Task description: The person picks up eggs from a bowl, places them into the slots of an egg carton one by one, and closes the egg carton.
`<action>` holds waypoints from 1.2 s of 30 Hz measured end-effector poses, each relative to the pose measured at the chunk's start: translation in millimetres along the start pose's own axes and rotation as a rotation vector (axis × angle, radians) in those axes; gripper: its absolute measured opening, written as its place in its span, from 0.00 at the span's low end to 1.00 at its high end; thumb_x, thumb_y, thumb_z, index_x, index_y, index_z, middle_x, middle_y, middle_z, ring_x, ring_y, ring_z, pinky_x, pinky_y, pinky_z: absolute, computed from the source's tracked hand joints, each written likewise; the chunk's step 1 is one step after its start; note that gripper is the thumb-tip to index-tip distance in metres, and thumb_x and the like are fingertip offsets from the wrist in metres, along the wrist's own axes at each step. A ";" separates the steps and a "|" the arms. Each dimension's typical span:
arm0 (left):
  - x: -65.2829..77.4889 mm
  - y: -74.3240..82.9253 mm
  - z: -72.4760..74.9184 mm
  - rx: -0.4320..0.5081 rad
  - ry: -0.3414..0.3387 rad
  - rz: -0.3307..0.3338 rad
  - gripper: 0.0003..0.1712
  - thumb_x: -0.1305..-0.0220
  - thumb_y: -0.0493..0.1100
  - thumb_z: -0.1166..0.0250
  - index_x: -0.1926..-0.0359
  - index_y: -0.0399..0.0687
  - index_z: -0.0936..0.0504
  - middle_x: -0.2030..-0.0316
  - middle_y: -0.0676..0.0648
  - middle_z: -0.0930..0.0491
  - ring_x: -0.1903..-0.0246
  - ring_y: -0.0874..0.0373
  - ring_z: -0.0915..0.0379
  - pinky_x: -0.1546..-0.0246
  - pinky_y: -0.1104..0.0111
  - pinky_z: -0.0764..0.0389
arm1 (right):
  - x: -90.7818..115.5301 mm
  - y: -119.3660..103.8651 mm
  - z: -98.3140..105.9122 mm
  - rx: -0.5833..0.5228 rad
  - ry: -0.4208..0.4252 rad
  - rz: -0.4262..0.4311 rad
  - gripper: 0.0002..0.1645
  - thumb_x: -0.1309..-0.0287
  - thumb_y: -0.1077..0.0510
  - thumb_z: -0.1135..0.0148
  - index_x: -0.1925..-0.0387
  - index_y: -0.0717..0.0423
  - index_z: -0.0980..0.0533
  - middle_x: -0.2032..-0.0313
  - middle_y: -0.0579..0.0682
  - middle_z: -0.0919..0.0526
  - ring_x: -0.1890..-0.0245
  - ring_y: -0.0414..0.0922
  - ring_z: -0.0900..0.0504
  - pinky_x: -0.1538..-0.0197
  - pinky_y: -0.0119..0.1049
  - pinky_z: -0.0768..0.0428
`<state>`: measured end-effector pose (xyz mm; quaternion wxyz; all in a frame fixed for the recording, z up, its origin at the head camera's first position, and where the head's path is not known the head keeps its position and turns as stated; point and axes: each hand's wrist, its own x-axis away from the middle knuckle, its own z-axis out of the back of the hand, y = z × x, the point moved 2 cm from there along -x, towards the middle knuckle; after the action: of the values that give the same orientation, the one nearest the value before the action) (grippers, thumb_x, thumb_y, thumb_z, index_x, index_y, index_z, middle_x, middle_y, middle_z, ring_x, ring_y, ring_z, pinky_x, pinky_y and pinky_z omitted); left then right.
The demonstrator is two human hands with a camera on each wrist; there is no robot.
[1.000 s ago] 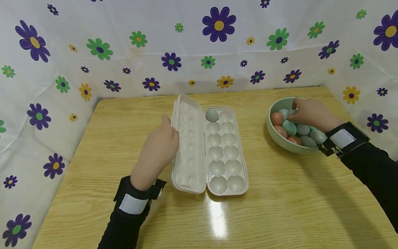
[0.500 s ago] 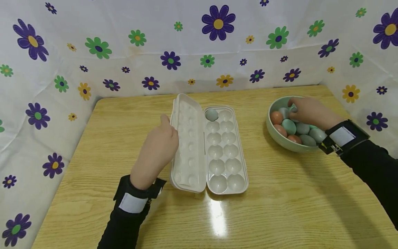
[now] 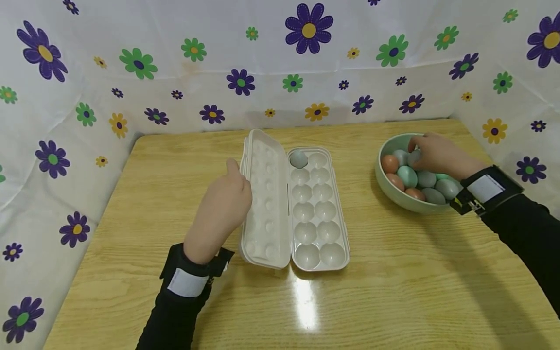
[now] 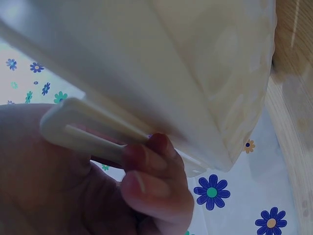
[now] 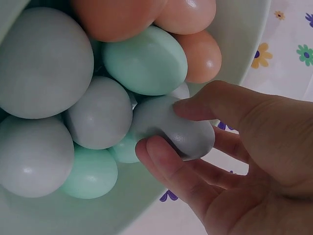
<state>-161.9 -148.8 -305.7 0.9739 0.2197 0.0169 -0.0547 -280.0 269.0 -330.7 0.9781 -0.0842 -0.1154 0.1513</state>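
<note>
A white egg carton stands open on the table, and a grey-blue egg sits in its far left cup. At the left, my left hand grips the edge of the raised lid. Its fingers curl by a slotted tab in the left wrist view. Over the green bowl at the right, my right hand pinches a grey egg between thumb and fingers. That egg lies among the others, close to a mint egg and another grey egg.
Brown eggs lie along the bowl's left side, with several grey and mint ones beside them. A flowered white cloth rises behind the wooden table and at both sides.
My right hand's fingers have shifted slightly within the bowl and now pinch the grey egg. The left hand stays on the lid, and the head view has tilted a little.
</note>
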 end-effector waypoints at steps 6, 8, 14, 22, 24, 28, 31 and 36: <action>-0.1 0.6 0.7 -0.005 -0.004 0.004 0.21 0.31 0.42 0.65 0.47 0.27 0.44 0.83 0.44 0.33 0.89 0.55 0.35 0.92 0.67 0.35 | 2.0 -1.2 3.2 -0.024 -0.017 -0.027 0.22 0.52 0.60 0.43 0.53 0.62 0.31 0.59 0.61 0.30 0.63 0.54 0.33 0.62 0.48 0.31; -0.2 0.5 0.9 -0.006 -0.001 0.002 0.20 0.31 0.42 0.65 0.48 0.28 0.44 0.83 0.44 0.33 0.89 0.55 0.35 0.92 0.67 0.36 | 3.1 -1.5 3.5 -0.032 -0.020 -0.029 0.22 0.51 0.60 0.44 0.52 0.62 0.31 0.59 0.61 0.31 0.63 0.54 0.33 0.63 0.47 0.32; -0.5 0.0 -0.2 0.003 -0.006 0.006 0.19 0.31 0.42 0.65 0.49 0.29 0.43 0.83 0.44 0.33 0.89 0.55 0.34 0.92 0.67 0.36 | 6.6 -2.4 3.5 -0.053 -0.021 -0.032 0.21 0.51 0.61 0.46 0.52 0.61 0.32 0.59 0.61 0.31 0.63 0.55 0.34 0.63 0.47 0.32; 0.1 1.1 0.9 0.000 0.020 -0.011 0.16 0.31 0.42 0.65 0.53 0.31 0.42 0.84 0.44 0.34 0.90 0.55 0.35 0.93 0.67 0.36 | 6.1 -5.6 6.5 -0.033 0.003 -0.028 0.23 0.52 0.60 0.44 0.51 0.62 0.32 0.59 0.61 0.30 0.63 0.54 0.33 0.63 0.48 0.31; 0.3 1.0 1.7 0.001 0.023 -0.009 0.16 0.31 0.41 0.65 0.54 0.31 0.42 0.84 0.44 0.34 0.89 0.55 0.35 0.93 0.67 0.36 | 6.0 -7.5 7.9 -0.031 0.010 -0.021 0.23 0.52 0.60 0.43 0.52 0.62 0.32 0.60 0.61 0.30 0.63 0.54 0.33 0.63 0.48 0.31; -0.1 1.3 2.2 0.007 0.009 0.005 0.16 0.31 0.42 0.65 0.53 0.31 0.42 0.83 0.44 0.33 0.89 0.55 0.35 0.93 0.67 0.35 | 7.1 -10.5 11.4 -0.047 0.020 -0.008 0.22 0.51 0.59 0.43 0.52 0.62 0.31 0.61 0.59 0.29 0.64 0.54 0.32 0.63 0.47 0.30; -0.8 1.4 1.8 0.010 -0.004 0.012 0.17 0.31 0.42 0.65 0.52 0.31 0.42 0.83 0.44 0.33 0.89 0.55 0.34 0.92 0.67 0.35 | 7.7 -12.6 15.4 -0.060 0.029 -0.008 0.22 0.50 0.58 0.41 0.52 0.62 0.31 0.63 0.58 0.28 0.65 0.53 0.31 0.65 0.46 0.30; -0.9 0.5 1.5 0.013 -0.009 0.021 0.17 0.31 0.42 0.65 0.52 0.31 0.42 0.83 0.44 0.33 0.89 0.55 0.34 0.93 0.67 0.35 | 5.3 -21.1 25.2 -0.047 0.053 -0.004 0.23 0.49 0.59 0.43 0.51 0.63 0.33 0.61 0.60 0.30 0.64 0.54 0.32 0.65 0.46 0.32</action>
<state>-162.7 -148.8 -304.1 0.9730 0.2261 0.0100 -0.0455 -275.6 254.1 -301.3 0.9789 -0.1108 -0.0930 0.1443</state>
